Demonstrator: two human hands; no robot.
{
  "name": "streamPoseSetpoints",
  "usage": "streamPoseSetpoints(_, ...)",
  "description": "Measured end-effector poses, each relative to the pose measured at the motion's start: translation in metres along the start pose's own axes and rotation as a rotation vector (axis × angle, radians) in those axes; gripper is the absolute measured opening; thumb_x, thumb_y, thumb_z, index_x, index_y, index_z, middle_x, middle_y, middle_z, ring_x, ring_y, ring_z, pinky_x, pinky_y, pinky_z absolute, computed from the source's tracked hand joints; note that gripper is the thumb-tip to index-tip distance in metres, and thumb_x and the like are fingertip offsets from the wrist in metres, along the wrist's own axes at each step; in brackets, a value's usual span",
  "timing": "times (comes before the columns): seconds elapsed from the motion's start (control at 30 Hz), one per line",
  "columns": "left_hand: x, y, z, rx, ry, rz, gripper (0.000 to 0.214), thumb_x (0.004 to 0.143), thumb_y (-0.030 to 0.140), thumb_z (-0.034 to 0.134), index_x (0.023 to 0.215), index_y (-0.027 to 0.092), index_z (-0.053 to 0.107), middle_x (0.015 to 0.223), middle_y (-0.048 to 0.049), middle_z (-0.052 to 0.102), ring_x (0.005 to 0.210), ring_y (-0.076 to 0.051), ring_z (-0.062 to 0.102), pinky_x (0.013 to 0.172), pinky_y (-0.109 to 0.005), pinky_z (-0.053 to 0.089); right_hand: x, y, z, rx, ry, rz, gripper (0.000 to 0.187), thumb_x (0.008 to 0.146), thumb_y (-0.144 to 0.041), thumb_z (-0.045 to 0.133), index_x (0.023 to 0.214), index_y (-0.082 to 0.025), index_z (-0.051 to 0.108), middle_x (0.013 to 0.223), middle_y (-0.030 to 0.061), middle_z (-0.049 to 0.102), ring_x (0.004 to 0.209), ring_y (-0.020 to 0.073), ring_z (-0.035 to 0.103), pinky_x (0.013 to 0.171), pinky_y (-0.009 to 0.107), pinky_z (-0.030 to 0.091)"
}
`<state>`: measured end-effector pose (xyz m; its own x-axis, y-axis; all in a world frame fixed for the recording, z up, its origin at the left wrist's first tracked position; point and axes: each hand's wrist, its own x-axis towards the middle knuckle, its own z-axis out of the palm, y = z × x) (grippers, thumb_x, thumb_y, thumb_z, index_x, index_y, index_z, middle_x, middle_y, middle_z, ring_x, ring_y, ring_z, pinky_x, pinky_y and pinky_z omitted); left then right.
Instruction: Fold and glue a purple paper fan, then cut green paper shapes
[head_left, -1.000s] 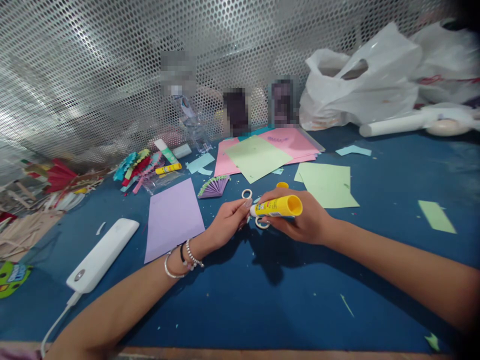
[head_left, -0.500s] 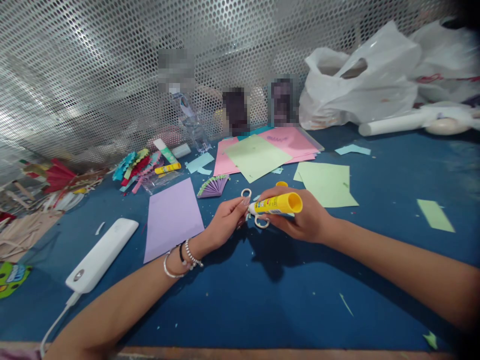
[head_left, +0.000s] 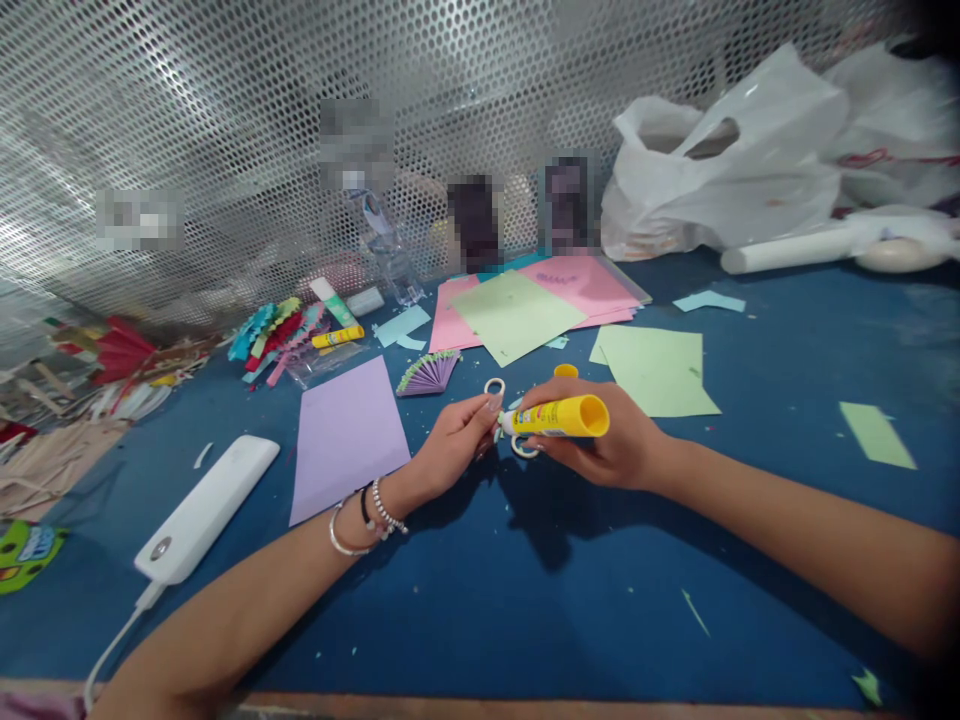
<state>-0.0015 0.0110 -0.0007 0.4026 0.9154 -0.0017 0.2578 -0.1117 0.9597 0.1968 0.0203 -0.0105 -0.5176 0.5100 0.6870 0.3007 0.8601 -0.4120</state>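
My right hand [head_left: 611,435] is closed around a yellow glue stick [head_left: 559,416], held on its side with the white tip toward the left. My left hand [head_left: 457,435] pinches a small green paper piece [head_left: 500,428], mostly hidden by the fingers, right at the glue tip. White-handled scissors [head_left: 494,388] lie under and between the hands, only their finger loops showing clearly. Beyond my right hand sits a yellow cap [head_left: 565,371]. A folded purple paper fan [head_left: 431,375] with a green edge lies past my left hand, near a purple sheet [head_left: 346,435].
Pink sheets [head_left: 611,285] and green sheets [head_left: 652,370] lie farther back on the blue table [head_left: 465,620]. A white power bank [head_left: 210,510] with a cable is at left. Paper fans [head_left: 281,335], a second glue stick [head_left: 337,337], a bottle [head_left: 390,250] and plastic bags [head_left: 720,170] stand along the mesh wall.
The glue stick has tilted slightly closer to level, its tip still at the green paper piece. Both hands stay nearly in place; the whole view has shifted a little.
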Motion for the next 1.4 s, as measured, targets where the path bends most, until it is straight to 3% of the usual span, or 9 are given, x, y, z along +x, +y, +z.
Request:
streamPoseSetpoints(0.33, 0.0028, -0.0027, -0.0012, -0.036, -0.031, -0.020, 0.038, 0.087, 0.046, 0.040, 0.065, 0.016, 0.041, 0.049, 0.0064, 0.034, 0.045, -0.006, 0.031, 0.047, -0.021, 0.025, 0.0016, -0.0029, -0.0005, -0.054, -0.051, -0.017, 0.027, 0.081, -0.032, 0.055, 0.104, -0.020, 0.048, 0.087, 0.0038, 0.064, 0.078, 0.0150, 0.060, 0.060, 0.024, 0.045)
streamPoseSetpoints(1.1, 0.0024, -0.0024, -0.0021, -0.061, -0.029, -0.013, 0.038, 0.088, 0.045, 0.040, 0.063, 0.016, 0.041, 0.049, 0.0065, 0.033, 0.045, -0.005, 0.030, 0.044, -0.019, 0.024, 0.0001, 0.0009, 0.0012, -0.058, 0.000, 0.021, 0.026, 0.081, -0.027, 0.054, 0.106, -0.021, 0.049, 0.096, 0.0045, 0.064, 0.084, 0.0152, 0.062, 0.070, 0.026, 0.049)
streamPoseSetpoints(1.4, 0.0025, -0.0049, -0.0012, -0.094, -0.008, 0.005, 0.038, 0.089, 0.044, 0.040, 0.063, 0.016, 0.039, 0.048, 0.0070, 0.031, 0.044, -0.005, 0.029, 0.044, -0.019, 0.024, 0.0013, 0.0001, 0.0019, -0.043, -0.038, 0.019, 0.021, 0.081, -0.027, 0.054, 0.100, -0.020, 0.051, 0.096, 0.0037, 0.064, 0.084, 0.0142, 0.061, 0.069, 0.025, 0.048)
